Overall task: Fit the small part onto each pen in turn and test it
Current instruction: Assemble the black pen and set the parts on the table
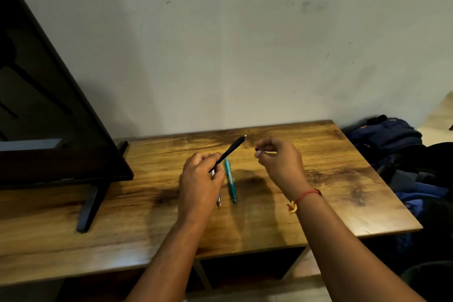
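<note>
Three pens are showing: one slim black plastic pen [230,152], one teal plastic pen [230,180] and one mostly hidden blue-tipped pen [219,201]. Two hands, the left hand [201,179] and the right hand [279,162], are appearing with one tiny dark part [256,149] over one wood-grain tabletop [343,179].

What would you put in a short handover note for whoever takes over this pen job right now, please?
Left hand: grips the black pen low on its barrel, white-tipped end raised up and away.
Right hand: pinches a tiny dark piece, apparently the small part, beside that end, not on it.
On the table: teal pen; another pen shows under the left hand.
Done: cannot tell which pens were tested.
Left: probably fit the part on the black pen and test it.
</note>
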